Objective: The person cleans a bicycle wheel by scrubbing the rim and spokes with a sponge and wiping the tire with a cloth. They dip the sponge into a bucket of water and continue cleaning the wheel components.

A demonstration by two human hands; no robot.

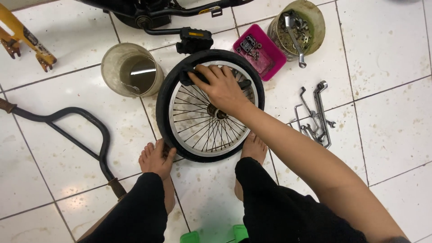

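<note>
Black rag [191, 74] — gripped by right hand [220, 85] against wheel [209, 105] rim.

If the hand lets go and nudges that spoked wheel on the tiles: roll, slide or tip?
Probably slides rather than rolls: the wheel lies flat on the tiled floor. Likely stiff, given its metal rim and spokes. The rubber tyre should grip, resisting a push; the right hand presses its far edge.

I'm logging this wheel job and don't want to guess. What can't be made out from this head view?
- What the right hand presses on the tyre: dark, mostly under the fingers.
- Left hand: its grip at the tyre's lower edge is hidden.
- Parts in the pink tray and round tub: too small.
- Bike frame: cut off by the top edge.
</note>
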